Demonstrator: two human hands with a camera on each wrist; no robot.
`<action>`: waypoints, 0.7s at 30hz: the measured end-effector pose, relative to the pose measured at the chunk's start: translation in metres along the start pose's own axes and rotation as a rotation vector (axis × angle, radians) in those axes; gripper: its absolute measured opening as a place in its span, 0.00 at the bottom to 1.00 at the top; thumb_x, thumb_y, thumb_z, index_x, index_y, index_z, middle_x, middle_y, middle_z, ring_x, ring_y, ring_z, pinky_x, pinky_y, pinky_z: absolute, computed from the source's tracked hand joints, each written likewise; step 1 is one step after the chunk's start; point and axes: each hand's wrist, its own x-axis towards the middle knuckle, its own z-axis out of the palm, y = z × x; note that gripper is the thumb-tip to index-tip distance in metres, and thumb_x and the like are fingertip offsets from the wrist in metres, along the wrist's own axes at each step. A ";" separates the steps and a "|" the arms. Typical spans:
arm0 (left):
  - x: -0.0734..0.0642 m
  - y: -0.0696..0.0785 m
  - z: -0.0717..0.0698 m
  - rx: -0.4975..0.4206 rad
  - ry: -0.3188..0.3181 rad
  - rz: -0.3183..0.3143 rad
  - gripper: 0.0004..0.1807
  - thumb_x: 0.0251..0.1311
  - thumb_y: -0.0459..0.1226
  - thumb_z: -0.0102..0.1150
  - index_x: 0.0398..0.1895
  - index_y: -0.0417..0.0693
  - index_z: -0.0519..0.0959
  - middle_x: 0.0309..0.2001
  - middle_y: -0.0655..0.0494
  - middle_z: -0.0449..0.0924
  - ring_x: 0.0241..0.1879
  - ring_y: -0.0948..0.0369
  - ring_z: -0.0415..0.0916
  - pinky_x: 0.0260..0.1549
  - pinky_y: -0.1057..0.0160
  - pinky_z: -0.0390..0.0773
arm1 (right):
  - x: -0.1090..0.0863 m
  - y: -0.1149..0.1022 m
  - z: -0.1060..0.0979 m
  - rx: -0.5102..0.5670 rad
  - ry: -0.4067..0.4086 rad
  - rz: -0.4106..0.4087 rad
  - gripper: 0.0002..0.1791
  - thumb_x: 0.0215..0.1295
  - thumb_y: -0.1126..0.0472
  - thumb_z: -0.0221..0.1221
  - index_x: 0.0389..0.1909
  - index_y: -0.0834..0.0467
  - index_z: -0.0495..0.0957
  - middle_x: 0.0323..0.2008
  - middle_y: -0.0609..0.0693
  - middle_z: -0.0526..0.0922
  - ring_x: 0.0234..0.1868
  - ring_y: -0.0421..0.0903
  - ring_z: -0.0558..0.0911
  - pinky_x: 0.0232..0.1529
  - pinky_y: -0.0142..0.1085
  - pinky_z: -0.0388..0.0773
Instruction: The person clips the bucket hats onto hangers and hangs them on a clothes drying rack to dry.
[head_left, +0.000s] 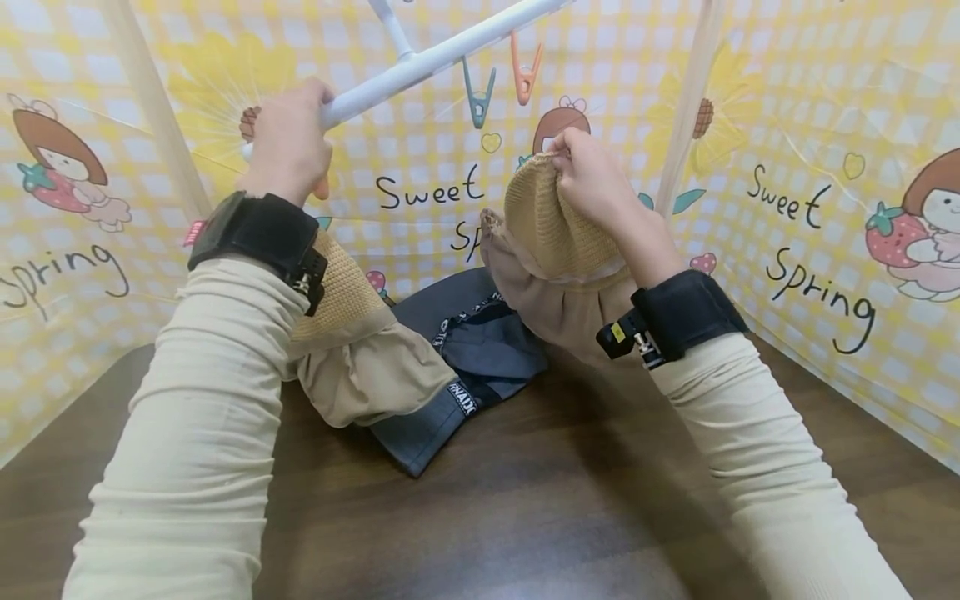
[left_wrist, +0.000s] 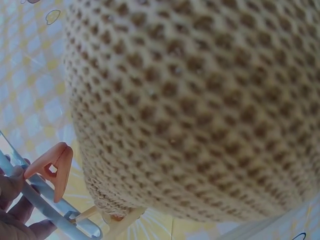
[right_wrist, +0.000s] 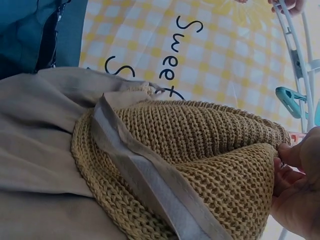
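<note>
My left hand (head_left: pixel 288 142) grips the end of a white drying hanger (head_left: pixel 450 58). From that end hangs a straw-coloured knitted hat (head_left: pixel 341 292) with a beige cloth brim, seen large in the left wrist view, where an orange clothespin (left_wrist: pixel 54 169) sits beside the fingers. Between thumb and fingers, my right hand (head_left: pixel 596 179) pinches the crown tip of a second knitted sun hat (head_left: pixel 540 217). That hat hangs below the hand, its beige brim downward, with a pale inner band (right_wrist: pixel 150 172) showing in the right wrist view.
Teal (head_left: pixel 478 98) and orange (head_left: pixel 527 73) clothespins dangle from the hanger bar above the second hat. A dark grey cloth item (head_left: pixel 491 346) with a lettered band lies on the brown table (head_left: pixel 480 525). Yellow checked sheets (head_left: pixel 420 242) and wooden poles (head_left: pixel 686 108) enclose the table.
</note>
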 end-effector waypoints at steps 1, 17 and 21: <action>-0.001 0.000 0.000 0.004 0.002 0.000 0.30 0.60 0.18 0.47 0.67 0.37 0.64 0.62 0.30 0.67 0.13 0.60 0.71 0.27 0.64 0.74 | 0.002 -0.001 0.000 -0.007 -0.009 -0.002 0.16 0.76 0.68 0.40 0.57 0.70 0.68 0.57 0.64 0.73 0.56 0.57 0.74 0.54 0.45 0.70; 0.001 0.001 0.001 -0.008 -0.013 0.021 0.28 0.61 0.19 0.46 0.67 0.34 0.62 0.63 0.26 0.64 0.17 0.54 0.79 0.31 0.66 0.79 | 0.043 -0.015 -0.016 -0.073 -0.039 0.007 0.20 0.71 0.72 0.40 0.62 0.61 0.62 0.48 0.57 0.73 0.38 0.48 0.70 0.37 0.35 0.68; 0.001 0.003 0.000 -0.017 -0.037 0.016 0.27 0.63 0.20 0.46 0.67 0.35 0.61 0.63 0.23 0.62 0.05 0.67 0.68 0.12 0.73 0.69 | 0.047 -0.021 -0.019 -0.099 -0.043 0.007 0.21 0.72 0.71 0.41 0.64 0.58 0.59 0.39 0.51 0.68 0.31 0.44 0.67 0.31 0.32 0.66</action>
